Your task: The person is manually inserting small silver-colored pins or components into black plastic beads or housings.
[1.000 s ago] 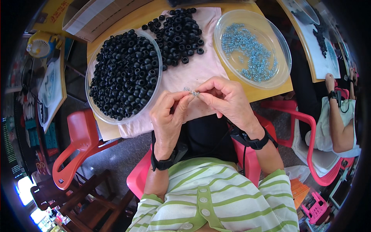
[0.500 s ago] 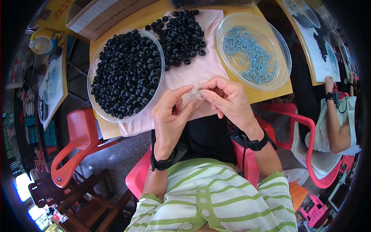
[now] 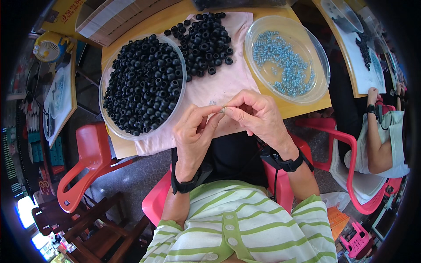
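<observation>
Hands barely shifted, left hand [image 3: 193,136] and right hand [image 3: 258,116] pinching tiny metal piece [image 3: 222,109], perhaps a screw

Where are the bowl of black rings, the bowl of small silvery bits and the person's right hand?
Bowl of black rings [image 3: 115,131]: head view, on its clear lower rim.
Bowl of small silvery bits [image 3: 322,57]: head view, on its bare right rim.
Right hand [image 3: 258,115]: head view, on the back of the hand.

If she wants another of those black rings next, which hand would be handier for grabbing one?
Probably the left hand. The bowl of black rings sits on her left side, just beyond that hand, while the right hand lies nearer the dish of small silvery parts. Both hands pinch a tiny metal piece.
</observation>
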